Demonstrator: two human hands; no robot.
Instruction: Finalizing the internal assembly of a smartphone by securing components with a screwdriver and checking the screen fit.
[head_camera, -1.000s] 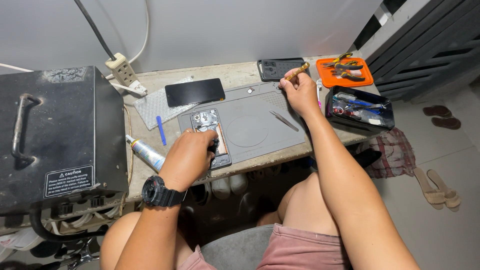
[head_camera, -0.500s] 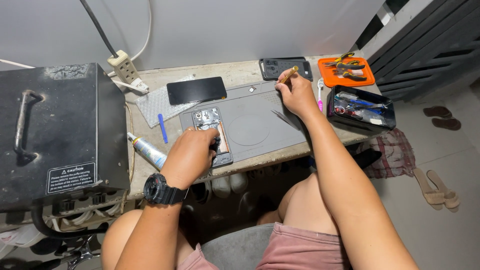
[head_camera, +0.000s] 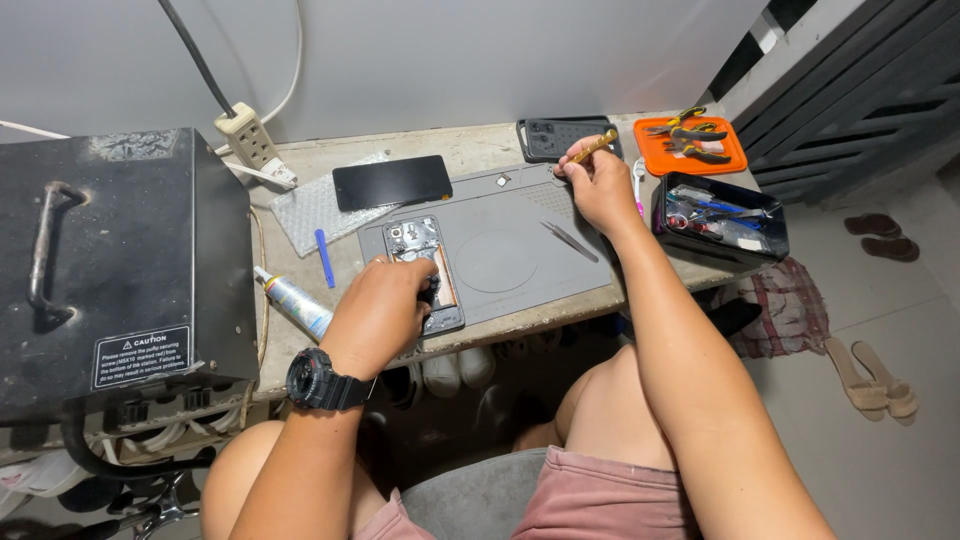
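An opened phone (head_camera: 422, 252) with bare inner parts lies on the left part of a grey work mat (head_camera: 510, 250). My left hand (head_camera: 380, 310) rests on its lower half and holds it down; a black watch sits on that wrist. My right hand (head_camera: 597, 185) hovers over the mat's far right corner, fingers closed on a thin brown-handled tool (head_camera: 595, 146) whose handle points up and to the right. Metal tweezers (head_camera: 570, 241) lie on the mat just below that hand.
A black metal box (head_camera: 110, 270) fills the table's left. A glue tube (head_camera: 295, 302), blue pry stick (head_camera: 323, 243), black screen panel (head_camera: 392, 181) on bubble wrap, phone back cover (head_camera: 555, 137), orange tray of pliers (head_camera: 695, 148), black tool box (head_camera: 720, 217) and power strip (head_camera: 252, 140) surround the mat.
My right hand, with the brown-handled tool, dipped toward the mat half a second ago and has lifted back up near the mat's far right corner. My left hand stayed on the phone.
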